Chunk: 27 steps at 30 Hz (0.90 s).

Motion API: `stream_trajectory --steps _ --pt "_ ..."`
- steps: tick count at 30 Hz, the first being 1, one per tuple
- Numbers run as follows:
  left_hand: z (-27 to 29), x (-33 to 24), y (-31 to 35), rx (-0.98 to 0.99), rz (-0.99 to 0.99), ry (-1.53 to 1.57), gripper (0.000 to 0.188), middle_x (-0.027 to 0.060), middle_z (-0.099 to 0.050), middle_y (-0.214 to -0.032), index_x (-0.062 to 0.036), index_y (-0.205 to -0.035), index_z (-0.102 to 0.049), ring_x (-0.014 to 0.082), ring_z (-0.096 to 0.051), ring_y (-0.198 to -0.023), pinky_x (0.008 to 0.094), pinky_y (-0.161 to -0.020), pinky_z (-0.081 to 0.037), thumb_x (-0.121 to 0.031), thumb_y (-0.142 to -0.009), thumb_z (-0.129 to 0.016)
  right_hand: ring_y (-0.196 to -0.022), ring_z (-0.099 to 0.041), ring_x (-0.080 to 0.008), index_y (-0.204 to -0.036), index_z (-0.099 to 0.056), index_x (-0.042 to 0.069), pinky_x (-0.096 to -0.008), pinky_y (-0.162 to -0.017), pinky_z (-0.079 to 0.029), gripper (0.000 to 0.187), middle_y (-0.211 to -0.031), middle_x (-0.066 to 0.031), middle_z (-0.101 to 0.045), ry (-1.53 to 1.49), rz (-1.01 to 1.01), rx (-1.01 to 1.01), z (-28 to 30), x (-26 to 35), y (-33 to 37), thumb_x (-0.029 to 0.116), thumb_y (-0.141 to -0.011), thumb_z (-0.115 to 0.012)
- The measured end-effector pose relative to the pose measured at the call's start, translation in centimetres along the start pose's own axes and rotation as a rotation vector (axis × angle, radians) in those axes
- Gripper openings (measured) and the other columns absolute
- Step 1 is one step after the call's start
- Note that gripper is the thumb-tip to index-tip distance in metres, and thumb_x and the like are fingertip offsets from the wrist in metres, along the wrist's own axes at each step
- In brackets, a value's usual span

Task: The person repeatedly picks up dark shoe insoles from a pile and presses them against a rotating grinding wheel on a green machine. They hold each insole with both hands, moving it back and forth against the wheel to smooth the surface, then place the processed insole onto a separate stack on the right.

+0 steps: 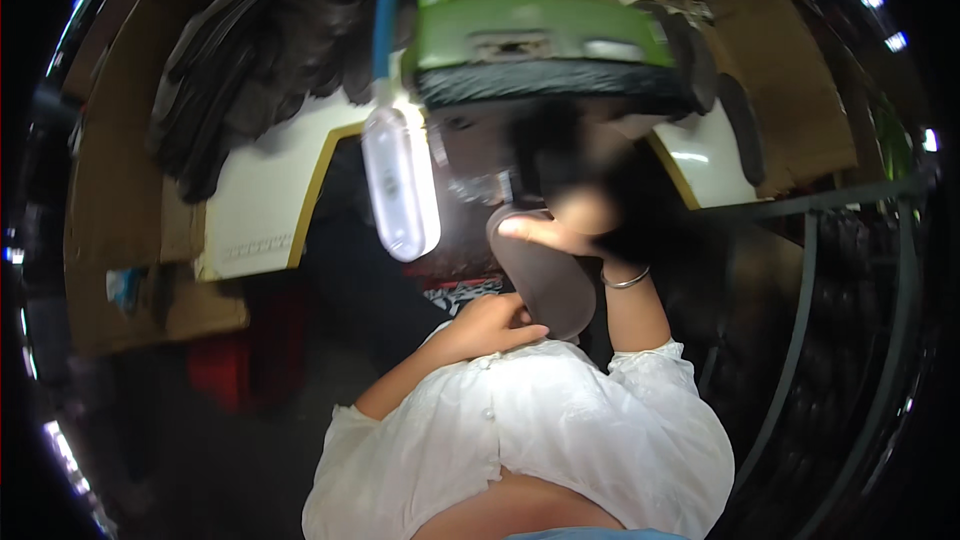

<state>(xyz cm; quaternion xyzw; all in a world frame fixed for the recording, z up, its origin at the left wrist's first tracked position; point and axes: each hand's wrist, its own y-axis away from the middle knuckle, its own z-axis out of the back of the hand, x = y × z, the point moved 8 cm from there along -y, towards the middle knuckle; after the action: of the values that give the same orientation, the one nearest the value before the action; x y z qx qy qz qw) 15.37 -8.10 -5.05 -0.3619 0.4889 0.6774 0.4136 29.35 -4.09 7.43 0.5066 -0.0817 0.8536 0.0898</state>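
Note:
A grey-brown insole [545, 280] is tilted in front of my body, below the head of a green machine [540, 25]. My right hand [570, 225] grips its far end, thumb lying on the upper face and the other fingers partly hidden and blurred. At the near end, my left hand [490, 325] has its fingers curled against the insole's lower left edge, close to my white shirt. Just left of the insole, a bright oblong lamp [400, 185] hangs by a blue cable [391, 10].
White table wings with yellow edges [318, 190] flank the machine. Dark insoles [260, 50] are heaped at the left beside cardboard [120, 170]; more dark insoles [740, 130] lie on the right. Metal rails [800, 340] stand at the right, and a red container [220, 365] sits low on the left.

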Motion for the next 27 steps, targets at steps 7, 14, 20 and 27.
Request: stream_trajectory --steps 7,14,20,27 --pt "6.2 2.7 0.9 -0.327 0.113 0.071 0.034 0.0074 -0.064 -0.081 -0.0016 -0.108 -0.055 0.011 -0.06 -0.07 0.0243 -0.063 -0.047 -0.02 -0.08 -0.063 -0.065 -0.052 -0.0048 -0.116 -0.047 -0.002 -0.0166 -0.056 -0.042 0.034 -0.083 -0.0035 -0.057 -0.216 0.412 -1.28 18.3 -1.2 5.5 0.007 -0.084 -0.052" --pt "14.2 4.4 1.4 -0.718 -0.12 -0.079 0.025 0.0071 -0.062 -0.079 -0.0005 -0.097 -0.06 0.011 -0.057 -0.066 0.0251 -0.061 -0.047 -0.016 -0.077 -0.064 -0.045 -0.052 -0.0063 -0.131 -0.035 0.003 -0.0176 -0.04 -0.038 0.055 -0.062 -0.0026 -0.057 -0.274 -0.009 -1.034 19.6 -12.5 -1.1 0.02 -0.084 -0.058" --pt "31.1 9.2 5.5 -1.577 -0.185 0.609 0.042 0.0063 -0.052 -0.081 0.0006 -0.1 -0.048 0.0124 -0.05 -0.059 0.0241 -0.053 -0.043 -0.024 -0.074 -0.069 -0.044 -0.045 -0.0069 -0.127 -0.034 0.003 -0.0187 -0.04 -0.036 0.042 -0.065 -0.0017 -0.052 -0.416 -0.03 -0.752 8.4 -11.5 0.5 0.003 -0.086 -0.044" --pt "39.5 13.6 4.9 -1.383 -0.182 1.194 0.034 0.0064 -0.051 -0.077 -0.0043 -0.09 -0.048 0.0149 -0.054 -0.059 0.0233 -0.048 -0.041 -0.03 -0.074 -0.063 -0.047 -0.052 -0.0105 -0.079 -0.055 -0.005 -0.021 -0.043 -0.041 0.013 -0.067 -0.0106 -0.059 -0.488 -0.125 -0.482 -1.1 -16.1 1.8 0.006 -0.085 -0.053"
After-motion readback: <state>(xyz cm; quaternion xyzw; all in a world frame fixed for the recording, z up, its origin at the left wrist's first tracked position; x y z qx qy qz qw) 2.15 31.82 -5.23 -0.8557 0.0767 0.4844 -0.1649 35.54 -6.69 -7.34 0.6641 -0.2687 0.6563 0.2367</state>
